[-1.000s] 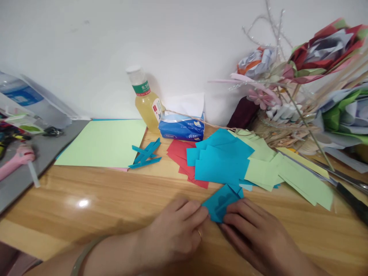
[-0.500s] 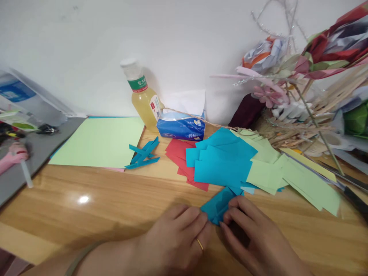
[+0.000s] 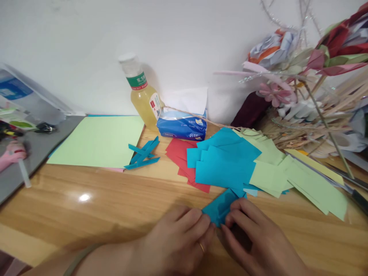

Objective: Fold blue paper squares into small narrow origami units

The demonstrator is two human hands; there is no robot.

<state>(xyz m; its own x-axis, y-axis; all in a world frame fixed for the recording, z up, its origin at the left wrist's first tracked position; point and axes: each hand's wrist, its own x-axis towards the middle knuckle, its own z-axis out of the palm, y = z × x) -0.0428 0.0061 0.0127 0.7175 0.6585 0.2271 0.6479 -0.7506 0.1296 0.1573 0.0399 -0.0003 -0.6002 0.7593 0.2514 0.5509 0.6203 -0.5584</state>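
Note:
Between my two hands lies a blue paper piece (image 3: pixel 220 207), partly folded along its near edge, on the wooden table. My left hand (image 3: pixel 181 237), wearing a gold ring, is closed on its left corner. The fingertips of my right hand (image 3: pixel 255 234) pinch its right side and near edge; some of the fold is hidden under them. Just beyond is a loose pile of blue paper rectangles (image 3: pixel 224 168), overlapping red paper rectangles (image 3: pixel 184 161) on the left and light green paper rectangles (image 3: pixel 313 188) on the right. Several folded blue strips (image 3: pixel 143 153) lie further left.
A stack of light green sheets (image 3: pixel 94 142) lies at the left. By the wall stand a bottle of yellow drink (image 3: pixel 143 99) and a blue tissue pack (image 3: pixel 182 126). Scissors (image 3: pixel 359 199) and paper flowers (image 3: pixel 276 94) are at the right; a pink glue gun (image 3: pixel 13 153) is far left.
The view has shifted slightly, so the pile and flowers appear a little further right. Both hands keep hold of the blue paper piece with almost the same grip.

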